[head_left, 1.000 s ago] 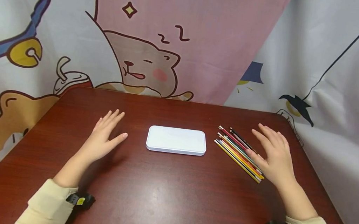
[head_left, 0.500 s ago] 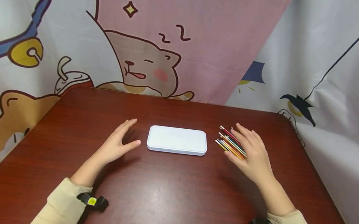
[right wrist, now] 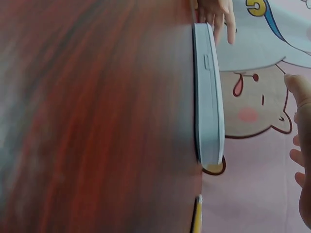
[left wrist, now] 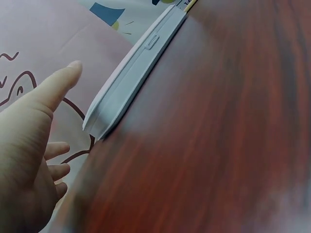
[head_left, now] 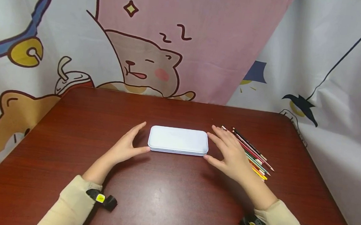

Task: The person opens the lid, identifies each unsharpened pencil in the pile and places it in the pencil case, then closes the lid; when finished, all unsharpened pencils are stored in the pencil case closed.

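Note:
A flat white case (head_left: 178,140) with rounded corners lies on the table, its small front latch (left wrist: 152,41) showing in the left wrist view. My left hand (head_left: 126,148) is beside its left end, thumb and fingers spread apart, the thumb tip right at the front corner. At the opposite end my right hand (head_left: 230,154) has its fingers spread too, fingertips close to the case's right edge. Neither hand holds anything. Partly hidden under the right hand and wrist in the head view lies a bunch of colored pencils (head_left: 253,152).
The dark red-brown wooden table (head_left: 160,202) runs back to a cartoon-printed curtain (head_left: 210,51) along its far and side edges. A black camera on a strap sits at each wrist, the left camera (head_left: 109,203) and the right camera (head_left: 247,224).
Both hands have come inward to the white case: the left hand moved right, and the right hand moved left across the pencils. The case and pencils have stayed in place.

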Demonstrator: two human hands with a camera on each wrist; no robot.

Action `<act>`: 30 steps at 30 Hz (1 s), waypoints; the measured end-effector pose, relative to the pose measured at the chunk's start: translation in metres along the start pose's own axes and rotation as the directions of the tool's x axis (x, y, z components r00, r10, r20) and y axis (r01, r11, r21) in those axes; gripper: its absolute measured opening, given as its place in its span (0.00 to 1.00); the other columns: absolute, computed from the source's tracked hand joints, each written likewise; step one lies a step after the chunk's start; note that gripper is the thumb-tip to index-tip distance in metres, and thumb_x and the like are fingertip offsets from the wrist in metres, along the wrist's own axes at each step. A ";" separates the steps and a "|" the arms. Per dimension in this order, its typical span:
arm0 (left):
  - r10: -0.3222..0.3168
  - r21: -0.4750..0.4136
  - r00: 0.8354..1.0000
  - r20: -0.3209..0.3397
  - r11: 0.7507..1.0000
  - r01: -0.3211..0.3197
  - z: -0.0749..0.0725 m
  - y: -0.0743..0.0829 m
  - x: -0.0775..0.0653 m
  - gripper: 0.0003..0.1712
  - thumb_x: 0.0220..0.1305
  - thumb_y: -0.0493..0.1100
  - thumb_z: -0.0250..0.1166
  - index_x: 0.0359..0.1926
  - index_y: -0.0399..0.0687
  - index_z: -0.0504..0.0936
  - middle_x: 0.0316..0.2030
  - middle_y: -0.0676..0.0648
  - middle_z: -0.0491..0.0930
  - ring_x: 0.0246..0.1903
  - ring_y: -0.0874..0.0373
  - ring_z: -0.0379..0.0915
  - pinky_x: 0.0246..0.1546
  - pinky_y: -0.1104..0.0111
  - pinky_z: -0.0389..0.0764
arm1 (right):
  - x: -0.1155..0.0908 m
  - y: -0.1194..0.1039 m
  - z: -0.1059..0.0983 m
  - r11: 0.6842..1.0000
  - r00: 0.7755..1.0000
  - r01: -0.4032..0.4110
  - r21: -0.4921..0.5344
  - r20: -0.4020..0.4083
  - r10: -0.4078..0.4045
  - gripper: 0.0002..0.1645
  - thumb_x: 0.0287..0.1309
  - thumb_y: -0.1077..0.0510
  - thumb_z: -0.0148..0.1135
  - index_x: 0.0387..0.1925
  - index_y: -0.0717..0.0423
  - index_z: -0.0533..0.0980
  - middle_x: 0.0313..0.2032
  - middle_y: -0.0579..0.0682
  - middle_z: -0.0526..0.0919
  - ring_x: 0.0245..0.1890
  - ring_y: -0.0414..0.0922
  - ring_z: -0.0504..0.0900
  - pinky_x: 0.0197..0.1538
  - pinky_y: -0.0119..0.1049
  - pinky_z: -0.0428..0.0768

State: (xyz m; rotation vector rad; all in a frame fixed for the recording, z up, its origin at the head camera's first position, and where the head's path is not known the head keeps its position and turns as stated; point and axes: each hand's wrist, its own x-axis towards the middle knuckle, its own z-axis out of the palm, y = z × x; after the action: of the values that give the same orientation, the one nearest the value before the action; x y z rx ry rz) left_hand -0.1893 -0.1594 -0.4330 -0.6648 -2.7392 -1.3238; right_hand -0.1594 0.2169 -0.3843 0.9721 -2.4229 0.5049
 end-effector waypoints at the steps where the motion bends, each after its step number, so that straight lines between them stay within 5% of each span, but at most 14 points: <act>1: 0.000 -0.006 1.000 0.001 1.000 0.000 0.001 0.000 0.001 0.55 0.51 0.52 0.74 0.73 0.43 0.53 0.70 0.40 0.55 0.69 0.45 0.49 0.64 0.47 0.53 | 0.001 -0.001 0.002 1.000 1.000 0.005 0.002 0.011 -0.005 0.44 0.60 0.28 0.48 0.63 0.56 0.70 0.66 0.55 0.65 0.65 0.55 0.63 0.69 0.48 0.50; 14: -0.029 -0.050 0.999 0.030 0.998 0.030 0.014 0.002 0.014 0.61 0.44 0.50 0.79 0.73 0.43 0.53 0.70 0.39 0.54 0.69 0.45 0.48 0.65 0.49 0.52 | 0.019 -0.013 0.025 0.993 0.986 0.114 -0.033 0.122 -0.110 0.39 0.55 0.37 0.63 0.62 0.54 0.70 0.67 0.54 0.64 0.67 0.52 0.61 0.68 0.49 0.52; 30: 0.017 -0.039 0.999 0.049 0.999 -0.015 0.028 -0.004 0.034 0.68 0.35 0.50 0.83 0.73 0.38 0.53 0.69 0.35 0.57 0.67 0.45 0.53 0.64 0.52 0.55 | 0.032 -0.017 0.055 0.979 0.950 0.187 -0.084 0.269 -0.158 0.35 0.59 0.41 0.62 0.63 0.53 0.70 0.65 0.55 0.68 0.64 0.53 0.65 0.63 0.54 0.61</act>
State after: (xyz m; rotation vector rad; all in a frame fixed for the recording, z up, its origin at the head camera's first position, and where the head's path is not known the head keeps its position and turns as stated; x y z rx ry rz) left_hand -0.2174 -0.1281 -0.4470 -0.7303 -2.7462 -1.3790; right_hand -0.1835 0.1601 -0.4086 1.2570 -2.5303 0.1893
